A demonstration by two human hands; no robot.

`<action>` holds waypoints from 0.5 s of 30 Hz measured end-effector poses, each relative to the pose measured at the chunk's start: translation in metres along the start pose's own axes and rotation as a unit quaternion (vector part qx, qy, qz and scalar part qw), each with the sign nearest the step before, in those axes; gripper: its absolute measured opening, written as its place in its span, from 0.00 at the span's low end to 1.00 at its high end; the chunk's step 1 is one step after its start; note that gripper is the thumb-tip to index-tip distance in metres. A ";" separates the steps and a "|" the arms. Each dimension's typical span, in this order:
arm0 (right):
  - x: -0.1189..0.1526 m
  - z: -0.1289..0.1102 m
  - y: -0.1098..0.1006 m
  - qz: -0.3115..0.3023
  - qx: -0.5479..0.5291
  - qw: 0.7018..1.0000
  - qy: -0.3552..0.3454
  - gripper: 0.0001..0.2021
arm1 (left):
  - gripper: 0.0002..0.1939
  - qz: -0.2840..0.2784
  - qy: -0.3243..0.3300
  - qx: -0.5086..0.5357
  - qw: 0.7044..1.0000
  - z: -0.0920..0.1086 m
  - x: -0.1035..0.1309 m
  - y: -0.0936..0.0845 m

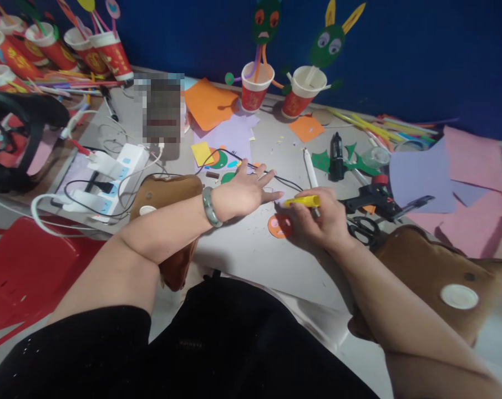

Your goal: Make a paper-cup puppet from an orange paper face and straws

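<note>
By the desk's front edge [251,257]; right hand [323,219] clamped on yellow pen [304,201], orange disc [279,226] close by; left hand [246,191] splayed wide

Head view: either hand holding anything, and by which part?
Right hand holds the yellow tube by its barrel, pale end free. Left hand is spread, holding nothing visible.

yellow marker [308,201] partly hidden by right hand [323,219], pixelated object [163,108], red chair [38,266] cut by left edge
</note>
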State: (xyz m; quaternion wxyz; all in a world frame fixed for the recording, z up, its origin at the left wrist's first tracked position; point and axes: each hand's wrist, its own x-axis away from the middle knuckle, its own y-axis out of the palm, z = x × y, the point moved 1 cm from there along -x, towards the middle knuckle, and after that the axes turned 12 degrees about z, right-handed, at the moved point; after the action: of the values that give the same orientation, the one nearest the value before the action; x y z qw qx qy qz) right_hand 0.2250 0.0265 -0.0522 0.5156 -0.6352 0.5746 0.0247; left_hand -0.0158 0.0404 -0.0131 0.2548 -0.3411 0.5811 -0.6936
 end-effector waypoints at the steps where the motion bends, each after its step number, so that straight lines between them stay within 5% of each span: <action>1: 0.001 0.001 -0.001 0.024 0.010 1.000 0.017 0.05 | 0.37 0.004 0.003 -0.002 1.000 -0.001 -0.001 0.003; 6: 0.005 0.009 -0.001 0.076 0.039 0.996 -0.015 0.07 | 0.38 -0.012 0.001 -0.016 1.000 -0.001 -0.002 0.005; 12: 0.005 0.009 0.009 0.010 0.006 1.000 -0.008 0.07 | 0.36 -0.005 0.011 -0.025 1.000 -0.001 0.000 0.000; 15: 0.002 0.006 0.011 0.010 -0.017 0.998 -0.063 0.05 | 0.36 -0.011 0.007 -0.021 1.000 0.000 0.000 -0.002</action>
State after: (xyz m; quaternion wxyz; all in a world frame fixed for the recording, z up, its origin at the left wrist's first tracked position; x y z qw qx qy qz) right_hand 0.2203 0.0313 -0.0632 0.5391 -0.6355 0.5470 0.0795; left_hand -0.0158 0.0408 -0.0108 0.2363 -0.3479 0.5935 -0.6862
